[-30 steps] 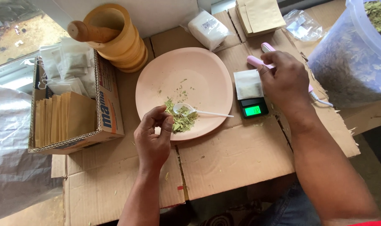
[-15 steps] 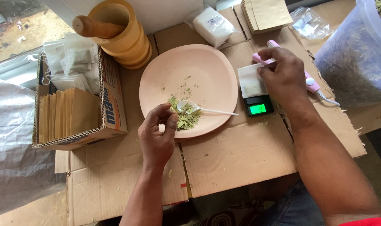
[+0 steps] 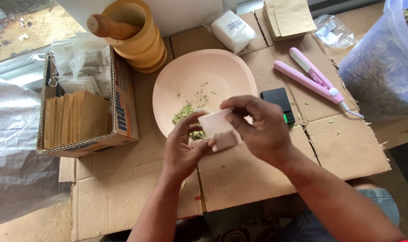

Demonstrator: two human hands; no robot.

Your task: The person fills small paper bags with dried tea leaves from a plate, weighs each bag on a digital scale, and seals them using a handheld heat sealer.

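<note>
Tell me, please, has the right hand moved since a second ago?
Yes. The right hand has left the small black scale and come leftward to meet the left hand on the white sachet.

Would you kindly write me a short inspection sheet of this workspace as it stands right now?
Surface: flattened cardboard, leaf crumbs scattered.
Job's things: small white bag held over pink plate with dried leaves.
Clutter: wooden mortar and pestle, box of brown envelopes, pocket scale, pink sealer, tub of leaves.
Grips: left hand and right hand both pinch the bag.
Cables: sealer's white cord.
Surroundings: plastic sheet at left.
</note>
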